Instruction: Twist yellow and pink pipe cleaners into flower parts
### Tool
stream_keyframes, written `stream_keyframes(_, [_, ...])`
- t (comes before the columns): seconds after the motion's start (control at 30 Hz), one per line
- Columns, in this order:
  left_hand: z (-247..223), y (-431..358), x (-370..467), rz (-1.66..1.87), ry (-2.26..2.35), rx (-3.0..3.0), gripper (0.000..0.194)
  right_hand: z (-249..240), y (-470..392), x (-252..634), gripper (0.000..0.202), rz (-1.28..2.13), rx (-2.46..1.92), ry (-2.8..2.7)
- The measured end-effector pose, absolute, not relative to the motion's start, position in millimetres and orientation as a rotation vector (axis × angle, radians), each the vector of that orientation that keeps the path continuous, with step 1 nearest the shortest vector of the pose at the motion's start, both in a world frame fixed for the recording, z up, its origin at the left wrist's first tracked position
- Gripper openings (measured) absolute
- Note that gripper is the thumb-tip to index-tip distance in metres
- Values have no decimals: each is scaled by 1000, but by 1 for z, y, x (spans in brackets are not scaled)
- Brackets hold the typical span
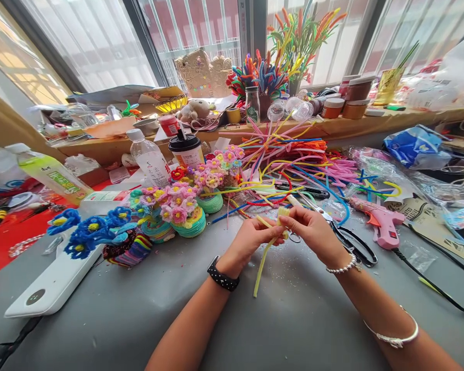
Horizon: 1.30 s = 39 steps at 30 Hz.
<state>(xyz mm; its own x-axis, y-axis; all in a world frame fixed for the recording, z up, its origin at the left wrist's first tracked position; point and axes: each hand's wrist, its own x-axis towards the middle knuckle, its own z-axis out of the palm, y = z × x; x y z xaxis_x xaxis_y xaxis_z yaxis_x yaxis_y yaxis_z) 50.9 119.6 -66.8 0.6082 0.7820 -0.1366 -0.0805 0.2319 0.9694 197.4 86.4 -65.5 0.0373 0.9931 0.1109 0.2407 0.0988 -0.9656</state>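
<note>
Both my hands meet over the middle of the grey table, pinching a pale yellow pipe cleaner (260,273). Its upper part is bent into a small folded bunch between the fingertips, and one loose end hangs down toward the tabletop. My left hand (251,237), with a black dotted watch band at the wrist, is closed on the lower part. My right hand (313,232), wearing a beaded bracelet, pinches the folded top. The fingers partly hide the folds. Just behind and beside my right hand lie black-handled scissors (358,245).
A pink glue gun (386,224) with a black cord lies at right. Behind my hands spreads a heap of colourful pipe cleaners (286,152). Pipe-cleaner flower pots (187,219), a water bottle (149,159), a lidded cup (186,150) and a white device (54,283) stand at left.
</note>
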Motion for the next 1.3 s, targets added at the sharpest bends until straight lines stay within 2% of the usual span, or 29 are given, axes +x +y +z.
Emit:
stream_keyframes(0.2, [-65, 120, 52, 654, 763, 1101, 24, -63, 85, 200, 30, 894, -1364, -1441])
stream_keyframes(0.43, [-64, 118, 54, 714, 755, 1165, 26, -63, 84, 198, 30, 503, -1441, -1570])
stream_keyframes(0.6, [-63, 116, 55, 727, 768, 1168, 25, -60, 81, 195, 28, 408, -1419, -1604])
stream_keyframes(0.73, [-63, 118, 54, 766, 758, 1082, 22, -62, 81, 194, 26, 570, -1362, -1482])
stream_keyframes(1.07, [-65, 119, 54, 746, 728, 909, 22, -70, 87, 185, 23, 1275, -1025, -996])
stream_keyframes(1.3, [-64, 119, 51, 699, 680, 802, 16, -71, 89, 187, 22, 1308, -971, -908])
